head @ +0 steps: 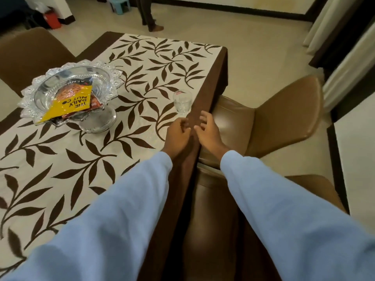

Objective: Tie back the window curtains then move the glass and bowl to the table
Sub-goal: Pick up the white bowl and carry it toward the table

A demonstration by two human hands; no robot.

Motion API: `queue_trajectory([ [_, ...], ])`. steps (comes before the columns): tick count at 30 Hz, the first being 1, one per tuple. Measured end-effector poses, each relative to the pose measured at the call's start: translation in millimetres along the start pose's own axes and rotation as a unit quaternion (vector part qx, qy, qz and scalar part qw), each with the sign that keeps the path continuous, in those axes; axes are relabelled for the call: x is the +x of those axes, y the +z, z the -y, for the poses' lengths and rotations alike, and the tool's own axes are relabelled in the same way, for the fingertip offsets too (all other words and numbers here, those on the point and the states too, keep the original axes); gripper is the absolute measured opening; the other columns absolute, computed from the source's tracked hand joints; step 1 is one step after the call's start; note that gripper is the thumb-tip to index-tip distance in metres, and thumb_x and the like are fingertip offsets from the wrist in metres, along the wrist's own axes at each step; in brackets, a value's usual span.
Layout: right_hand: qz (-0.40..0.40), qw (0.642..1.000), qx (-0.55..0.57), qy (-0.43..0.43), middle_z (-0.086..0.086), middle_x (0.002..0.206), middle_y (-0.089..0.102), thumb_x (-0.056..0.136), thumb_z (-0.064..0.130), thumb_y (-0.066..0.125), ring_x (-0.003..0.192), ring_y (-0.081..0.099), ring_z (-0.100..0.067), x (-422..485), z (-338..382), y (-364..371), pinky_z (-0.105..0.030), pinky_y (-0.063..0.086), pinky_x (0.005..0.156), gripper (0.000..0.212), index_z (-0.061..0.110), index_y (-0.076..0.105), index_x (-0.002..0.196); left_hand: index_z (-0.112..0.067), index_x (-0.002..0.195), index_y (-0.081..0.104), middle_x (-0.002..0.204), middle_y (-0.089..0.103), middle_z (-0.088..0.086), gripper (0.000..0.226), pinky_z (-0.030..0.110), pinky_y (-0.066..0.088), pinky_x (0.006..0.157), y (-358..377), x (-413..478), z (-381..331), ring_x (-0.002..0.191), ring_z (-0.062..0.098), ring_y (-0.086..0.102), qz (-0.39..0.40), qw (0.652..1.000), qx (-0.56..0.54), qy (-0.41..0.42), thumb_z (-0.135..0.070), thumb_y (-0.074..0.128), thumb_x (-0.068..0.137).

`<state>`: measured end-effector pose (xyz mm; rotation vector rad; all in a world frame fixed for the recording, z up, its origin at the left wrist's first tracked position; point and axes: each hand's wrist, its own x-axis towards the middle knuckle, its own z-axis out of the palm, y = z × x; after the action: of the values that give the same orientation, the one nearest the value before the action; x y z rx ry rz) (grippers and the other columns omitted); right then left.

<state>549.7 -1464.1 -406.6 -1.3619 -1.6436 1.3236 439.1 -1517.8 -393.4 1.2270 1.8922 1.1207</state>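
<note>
A small clear glass (182, 101) stands upright near the right edge of the table (162, 57), which wears a white cloth with brown leaves. A footed cut-glass bowl (40, 86) sits at the left, holding a yellow snack packet (67, 105) and other packets. My left hand (178, 132) hovers over the table edge just below the glass, fingers loosely curled, holding nothing. Beside it, my right hand (209, 130) is over the edge with fingers spread and relaxed, empty. Cream curtains (328, 23) hang at the upper right.
Brown leather chairs stand along the table's right side (284, 122), right below my arms (215, 209), and at the far left (30, 51). A person's legs (149, 15) stand on the floor beyond the table, near a teal stool (120, 4) and a red container (52, 20).
</note>
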Motion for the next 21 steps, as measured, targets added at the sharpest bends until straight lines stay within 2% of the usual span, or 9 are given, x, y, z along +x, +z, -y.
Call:
queue_trajectory([
  [3, -0.021, 0.999, -0.031, -0.007, -0.004, 0.148, 0.045, 0.097, 0.014, 0.059, 0.134, 0.045, -0.021, -51, -9, -29, -0.037, 0.042, 0.11, 0.056, 0.021, 0.035, 0.147, -0.013, 0.126, 0.053, 0.11, 0.059, -0.005, 0.036, 0.012, 0.042, 0.079, 17, -34, -22, 0.099, 0.007, 0.057, 0.053, 0.997, 0.024, 0.046, -0.017, 0.057, 0.091],
  [7, -0.069, 0.996, -0.059, 0.0, -0.004, 0.142, 0.05, 0.098, 0.016, 0.054, 0.129, 0.05, -0.019, -114, -19, -85, -0.037, 0.044, 0.107, 0.048, 0.019, 0.038, 0.144, -0.008, 0.12, 0.057, 0.108, 0.062, 0.001, 0.029, 0.007, 0.042, 0.074, 60, -77, -59, 0.097, 0.012, 0.059, 0.131, 0.985, 0.04, 0.109, -0.012, 0.058, 0.091],
  [9, -0.099, 0.992, -0.075, -0.006, -0.003, 0.136, 0.054, 0.099, 0.014, 0.052, 0.126, 0.053, -0.02, -148, -17, -119, -0.037, 0.045, 0.105, 0.045, 0.019, 0.041, 0.142, -0.01, 0.115, 0.06, 0.106, 0.064, 0.002, 0.023, 0.013, 0.047, 0.079, 87, -103, -81, 0.095, 0.013, 0.06, 0.159, 0.975, 0.052, 0.147, -0.012, 0.055, 0.092],
  [11, -0.139, 0.983, -0.116, -0.008, 0.002, 0.129, 0.058, 0.1, 0.016, 0.05, 0.119, 0.056, -0.016, -191, -18, -161, -0.031, 0.047, 0.1, 0.041, 0.02, 0.043, 0.14, -0.013, 0.116, 0.06, 0.109, 0.066, 0.004, 0.024, 0.027, 0.05, 0.086, 116, -138, -107, 0.097, 0.015, 0.061, 0.188, 0.963, 0.061, 0.181, -0.016, 0.052, 0.093],
  [13, -0.192, 0.967, -0.167, -0.012, 0.004, 0.126, 0.06, 0.1, 0.021, 0.049, 0.114, 0.058, -0.016, -231, -21, -203, -0.03, 0.048, 0.097, 0.037, 0.023, 0.046, 0.137, -0.011, 0.119, 0.06, 0.111, 0.066, 0.006, 0.027, 0.029, 0.049, 0.089, 144, -171, -135, 0.099, 0.015, 0.06, 0.23, 0.949, 0.064, 0.207, -0.017, 0.051, 0.094],
  [14, -0.209, 0.965, -0.156, -0.005, 0.0, 0.128, 0.061, 0.099, 0.02, 0.049, 0.116, 0.058, -0.019, -247, -21, -220, -0.031, 0.047, 0.098, 0.036, 0.021, 0.047, 0.135, -0.011, 0.119, 0.059, 0.112, 0.066, 0.006, 0.027, 0.03, 0.049, 0.091, 155, -182, -145, 0.099, 0.014, 0.06, 0.249, 0.942, 0.06, 0.218, -0.018, 0.052, 0.094],
  [16, -0.248, 0.959, -0.133, 0.017, -0.003, 0.13, 0.06, 0.097, 0.013, 0.053, 0.119, 0.056, -0.018, -290, -29, -253, -0.032, 0.046, 0.1, 0.038, 0.018, 0.049, 0.134, -0.017, 0.12, 0.059, 0.113, 0.066, 0.002, 0.03, 0.035, 0.05, 0.093, 182, -212, -165, 0.101, 0.013, 0.061, 0.287, 0.92, 0.071, 0.258, -0.024, 0.054, 0.091],
  [18, -0.307, 0.943, -0.124, 0.034, -0.002, 0.13, 0.059, 0.093, 0.008, 0.056, 0.121, 0.055, -0.016, -347, -41, -287, -0.032, 0.045, 0.103, 0.042, 0.016, 0.05, 0.134, -0.023, 0.121, 0.057, 0.115, 0.065, -0.003, 0.034, 0.033, 0.05, 0.092, 216, -257, -187, 0.103, 0.011, 0.061, 0.321, 0.882, 0.105, 0.328, -0.031, 0.055, 0.088],
  [21, -0.392, 0.914, -0.085, 0.053, -0.001, 0.127, 0.061, 0.089, 0.005, 0.054, 0.122, 0.055, -0.016, -432, -71, -326, -0.035, 0.045, 0.105, 0.044, 0.015, 0.052, 0.131, -0.013, 0.119, 0.059, 0.116, 0.064, 0.003, 0.031, 0.026, 0.046, 0.085, 260, -341, -214, 0.103, 0.014, 0.058, 0.404, 0.824, 0.076, 0.391, -0.017, 0.059, 0.088],
])
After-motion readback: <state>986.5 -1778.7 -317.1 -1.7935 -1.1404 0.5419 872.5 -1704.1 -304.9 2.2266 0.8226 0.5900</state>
